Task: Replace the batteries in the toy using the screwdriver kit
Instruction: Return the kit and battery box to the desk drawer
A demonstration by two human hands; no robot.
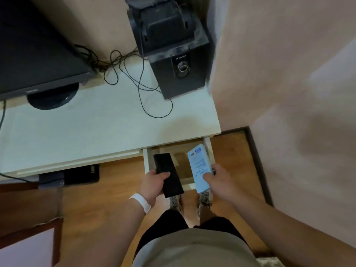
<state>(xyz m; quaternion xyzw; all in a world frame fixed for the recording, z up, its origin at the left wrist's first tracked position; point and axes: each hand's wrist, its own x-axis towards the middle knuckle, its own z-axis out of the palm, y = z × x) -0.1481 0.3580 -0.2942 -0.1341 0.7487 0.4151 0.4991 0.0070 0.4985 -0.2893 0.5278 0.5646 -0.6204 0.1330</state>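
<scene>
Beige shirt (192, 249) in the foreground, a person stands with both hands over an open drawer (145, 162). The left hand (154, 184) curls round a slim black case (167, 170); the right hand (219, 179) grips a pale blue barcoded box (199, 164), apart from the case. Beyond both hands lies the white desk (96, 132), with a black speaker (181, 74) farther off.

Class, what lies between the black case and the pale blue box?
Head view: only the bare bottom of the open drawer shows between black case and pale blue box.
</scene>
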